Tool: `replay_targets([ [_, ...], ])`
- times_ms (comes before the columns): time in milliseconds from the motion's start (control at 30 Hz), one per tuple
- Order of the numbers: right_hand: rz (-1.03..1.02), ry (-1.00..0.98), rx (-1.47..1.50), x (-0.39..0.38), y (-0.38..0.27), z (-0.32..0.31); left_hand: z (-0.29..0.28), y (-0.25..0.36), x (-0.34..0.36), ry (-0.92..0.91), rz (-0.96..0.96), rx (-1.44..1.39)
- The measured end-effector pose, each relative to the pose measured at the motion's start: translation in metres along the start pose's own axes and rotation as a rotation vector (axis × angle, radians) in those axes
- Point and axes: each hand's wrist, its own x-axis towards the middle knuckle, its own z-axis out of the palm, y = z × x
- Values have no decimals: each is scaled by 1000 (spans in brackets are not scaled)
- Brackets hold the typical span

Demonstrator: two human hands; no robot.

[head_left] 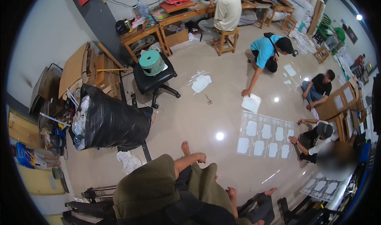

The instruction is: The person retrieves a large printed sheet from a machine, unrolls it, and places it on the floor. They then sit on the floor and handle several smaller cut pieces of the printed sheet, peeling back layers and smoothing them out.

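Note:
My left hand is raised over my olive-green clothing, near my bare foot, with its fingers curled; whether it holds anything is hidden. My right hand is lower at the right, beside the cloth, also curled, its contents unclear. Beyond, a printed sheet with white cut-out shapes lies on the tiled floor, handled by a crouching co-worker in a cap. A co-worker in blue reaches down to a white piece. Scissors and loose strips lie farther off.
A black bag of rubbish and stacked cardboard stand at the left. A chair holds a green stool. Benches line the back, with a seated person. Someone's grey-clad leg is at lower right.

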Motion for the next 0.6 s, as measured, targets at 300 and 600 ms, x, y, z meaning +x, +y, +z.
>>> replay_targets([
  [300,-346,-128,-708,58,-76,159,-167,-183,-14,378,57,-29],
  [600,-428,-217,-563,78,-311,271,-211,-377,-110,887,-169,-668],
])
